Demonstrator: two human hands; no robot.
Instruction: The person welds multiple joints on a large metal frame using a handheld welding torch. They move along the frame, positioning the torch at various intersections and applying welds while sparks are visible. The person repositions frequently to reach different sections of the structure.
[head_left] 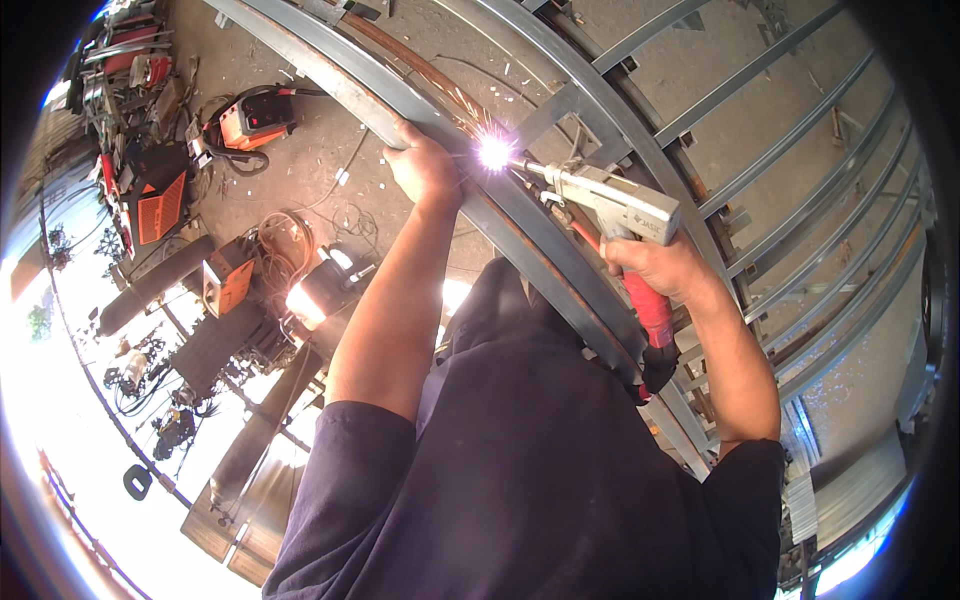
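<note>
- Right hand [660, 268] wrapped tight round the red grip of a grey welding gun [615, 205], nozzle aimed left at the bright arc flash [494, 152].
- Left hand [425, 165] clamped over the edge of the curved steel rail [560, 262], just left of the arc, fingers curled over the far side.
- Rail location: sweeps from top left down to lower right across the frame, lying over a flat steel frame of parallel bars [800, 190].
- Handling judgement, rail: heavy, rigid, long; no flex to expect. Surface looks bare or rusty, so decent friction but likely sharp edges and hot near the weld. Best hold well away from the seam, on the flat flange.
- Handling judgement, gun: light enough for one hand, stiff body, trailing hose at the base of the grip pulls on the wrist. Hold by the red handle only; grey nose end hot.
- Bare hands very near the arc: burn and spatter risk.
- Markings: small dark label on the gun's grey side plate, too small to tell more.
- Orange box-shaped welding machines [160, 205] on the floor at left, another orange and black unit [255, 118] above, cables coiled between.
</note>
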